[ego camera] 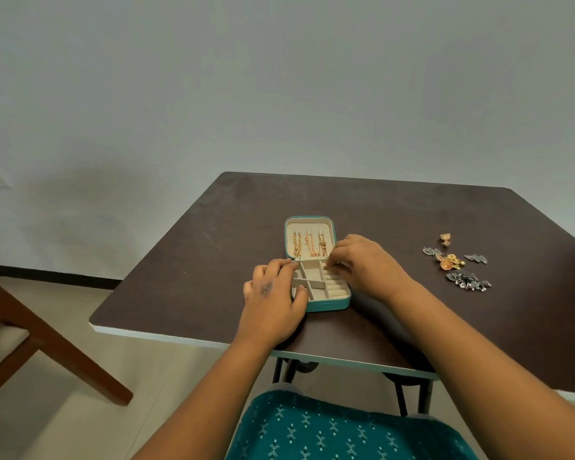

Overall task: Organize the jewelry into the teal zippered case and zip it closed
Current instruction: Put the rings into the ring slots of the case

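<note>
Teal zippered case [326, 305] lies open on the tabletop [186, 260], long axis running away from the person. Three gold chains [309, 245] hang in its lid. Left hand [274, 293] rests on the tray's left edge, fingers loosely bent. Right hand [362, 260] pinches at the ring rolls; what its grip holds is too small to tell. The loose jewelry [458, 263], roughly six pieces, lies well apart to the right, nearer the right hand.
</note>
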